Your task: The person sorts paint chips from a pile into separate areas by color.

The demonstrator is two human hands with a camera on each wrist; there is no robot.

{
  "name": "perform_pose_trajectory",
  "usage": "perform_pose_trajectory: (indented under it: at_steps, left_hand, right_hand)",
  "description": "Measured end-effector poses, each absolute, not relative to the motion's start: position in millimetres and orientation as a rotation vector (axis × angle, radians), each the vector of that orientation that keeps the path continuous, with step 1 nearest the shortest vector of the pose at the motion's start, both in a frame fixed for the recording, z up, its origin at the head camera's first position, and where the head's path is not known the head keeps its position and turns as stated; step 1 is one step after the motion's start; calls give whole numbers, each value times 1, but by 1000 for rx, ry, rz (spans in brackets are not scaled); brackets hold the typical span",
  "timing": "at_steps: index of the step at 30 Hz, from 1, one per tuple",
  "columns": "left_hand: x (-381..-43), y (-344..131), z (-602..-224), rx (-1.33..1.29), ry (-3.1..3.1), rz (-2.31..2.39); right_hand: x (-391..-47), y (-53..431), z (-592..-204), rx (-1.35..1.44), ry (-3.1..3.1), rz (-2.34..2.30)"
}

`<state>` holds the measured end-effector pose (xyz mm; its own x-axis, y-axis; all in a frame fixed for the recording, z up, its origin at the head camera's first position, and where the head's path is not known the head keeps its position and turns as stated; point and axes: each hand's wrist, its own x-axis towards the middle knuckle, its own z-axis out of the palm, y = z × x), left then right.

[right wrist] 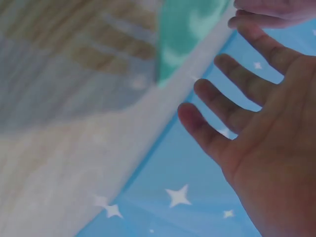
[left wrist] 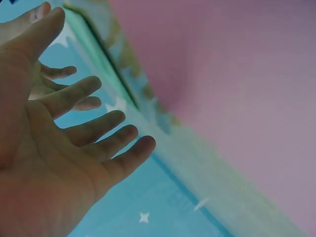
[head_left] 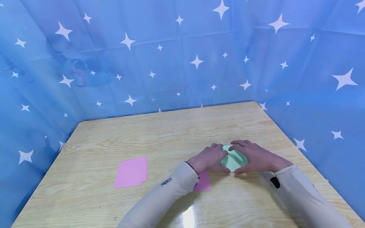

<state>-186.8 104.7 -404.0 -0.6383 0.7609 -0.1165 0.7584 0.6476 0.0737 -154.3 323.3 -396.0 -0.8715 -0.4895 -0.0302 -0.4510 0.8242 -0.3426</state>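
Observation:
A light green flat piece [head_left: 234, 161] lies on the table between the two hands, its sides partly covered by them. My left hand [head_left: 211, 159] arches over its left side, thumb toward the near edge. On the other side my right hand [head_left: 259, 157] curves about the piece. In the wrist views the fingers of both hands are spread and gently bent, with nothing gripped between them. Whether any fingertip touches the green piece I cannot tell. A pink sheet [head_left: 203, 183] lies beneath the left wrist, partly hidden by the sleeve.
Another pink sheet [head_left: 131, 172] with a notched corner lies on the left part of the wooden table [head_left: 159, 133]. A blue curtain [head_left: 171, 63] with white stars hangs behind the table and along its sides.

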Motion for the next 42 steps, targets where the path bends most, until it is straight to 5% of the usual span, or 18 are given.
perform_pose_trajectory:
  at_steps: [22,42]
  left_hand:
    - [-155,-6,-402,975,2910,97]
    - [-145,-37,-406,1101,2740,306]
  right_hand:
    - [-144,253,-378,-876,2875,-414]
    - [-153,193,-398,-1006,2711,-324]
